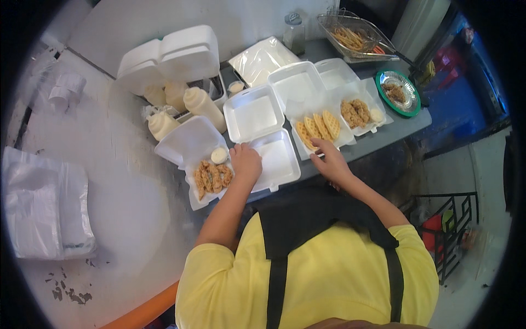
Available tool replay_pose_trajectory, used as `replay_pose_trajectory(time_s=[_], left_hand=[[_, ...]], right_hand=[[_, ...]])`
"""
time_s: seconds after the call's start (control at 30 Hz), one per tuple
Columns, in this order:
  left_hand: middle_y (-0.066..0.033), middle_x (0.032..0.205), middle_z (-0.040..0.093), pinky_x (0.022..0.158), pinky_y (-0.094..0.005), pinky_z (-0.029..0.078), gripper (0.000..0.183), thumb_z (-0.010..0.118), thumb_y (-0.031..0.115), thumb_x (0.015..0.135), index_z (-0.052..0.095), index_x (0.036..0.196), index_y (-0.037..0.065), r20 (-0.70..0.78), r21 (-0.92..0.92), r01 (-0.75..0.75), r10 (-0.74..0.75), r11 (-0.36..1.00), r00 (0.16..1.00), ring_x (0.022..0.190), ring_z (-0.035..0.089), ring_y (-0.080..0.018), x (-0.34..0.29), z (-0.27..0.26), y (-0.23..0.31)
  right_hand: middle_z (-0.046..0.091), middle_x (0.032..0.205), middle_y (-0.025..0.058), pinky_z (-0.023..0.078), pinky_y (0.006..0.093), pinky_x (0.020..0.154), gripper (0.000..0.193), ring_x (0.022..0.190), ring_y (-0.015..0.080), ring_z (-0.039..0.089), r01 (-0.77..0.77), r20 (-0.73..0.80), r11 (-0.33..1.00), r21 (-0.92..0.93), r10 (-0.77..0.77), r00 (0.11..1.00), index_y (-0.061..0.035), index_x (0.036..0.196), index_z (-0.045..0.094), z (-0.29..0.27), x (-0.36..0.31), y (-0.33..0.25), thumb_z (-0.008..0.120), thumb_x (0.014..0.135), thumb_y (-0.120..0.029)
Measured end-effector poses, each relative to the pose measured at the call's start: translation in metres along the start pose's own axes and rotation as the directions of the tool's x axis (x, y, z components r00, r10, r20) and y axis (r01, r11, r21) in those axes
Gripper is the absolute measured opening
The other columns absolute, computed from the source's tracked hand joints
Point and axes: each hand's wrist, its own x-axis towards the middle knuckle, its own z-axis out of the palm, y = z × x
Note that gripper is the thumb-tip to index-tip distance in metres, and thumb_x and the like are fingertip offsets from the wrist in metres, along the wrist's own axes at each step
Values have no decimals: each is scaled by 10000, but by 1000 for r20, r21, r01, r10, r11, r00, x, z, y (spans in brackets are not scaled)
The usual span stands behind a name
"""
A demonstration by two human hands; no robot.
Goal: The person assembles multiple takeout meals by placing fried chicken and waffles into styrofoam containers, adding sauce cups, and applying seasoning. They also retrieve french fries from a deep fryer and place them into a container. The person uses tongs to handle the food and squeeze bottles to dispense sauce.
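Observation:
An open white foam takeout box (274, 159) with bare compartments lies before me on the counter. My left hand (246, 163) is closed over its left rim, fingers bent and partly hidden. Beside that hand, another foam box holds breaded fried chicken pieces (211, 179) and a small cup of pale sauce (219, 156). On the right, several waffle wedges (318, 128) stand in a row in a lined foam box. My right hand (332, 163) is at their front edge, thumb and forefinger apart, the fingertip by the leftmost wedge.
Farther right sit a foam box with fried chicken (355, 113) and a green-rimmed plate (413, 107). A wire fry basket (356, 37) and a glass jar (294, 34) stand behind. Squeeze bottles (205, 108) and foam lids (189, 52) crowd the back left; plastic bags (48, 205) hang at far left.

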Motion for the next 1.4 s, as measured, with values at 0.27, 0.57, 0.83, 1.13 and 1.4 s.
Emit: replay_pose_trajectory(time_s=[0.27,0.57,0.83,1.13,1.4], left_hand=[[-162,907,621,759,-468,494,199,630,231,833,686,849,41,-144,-245,82,-120,966,982,879,605,-335,87,-52,-9],[-167,929,625,789,-464,498,134,591,149,840,678,897,65,-184,-347,331,-410,878,894,918,606,-364,205,-44,-11],[-176,1179,592,954,-451,459,419,561,110,802,542,1217,55,-77,-183,253,-270,950,960,1128,525,-382,277,-8,-72],[-165,1193,627,906,-446,499,356,610,200,764,678,1080,51,516,199,289,-351,936,781,1150,563,-348,310,-49,-41],[-119,1163,640,906,-433,484,416,734,335,721,702,1057,92,458,328,248,-383,912,802,1142,566,-310,292,-54,-31]], right_hand=[[601,1128,85,488,256,655,385,916,168,631,54,-101,997,62,-47,994,-40,1234,543,-72,55,29,625,859,-67],[619,998,155,496,391,778,281,875,308,618,216,-96,976,-39,-219,971,-31,1097,616,-119,213,99,633,836,-132],[609,1044,132,447,464,878,324,1028,343,568,380,188,861,-339,-333,924,-115,1132,620,-89,350,138,576,812,-99],[566,1135,128,467,433,874,361,1081,331,568,359,449,888,-288,-206,870,-167,1162,593,-78,383,144,611,804,-125],[659,871,124,497,394,768,215,876,319,634,190,540,977,93,-210,815,-86,980,661,-63,406,165,669,768,-126]])
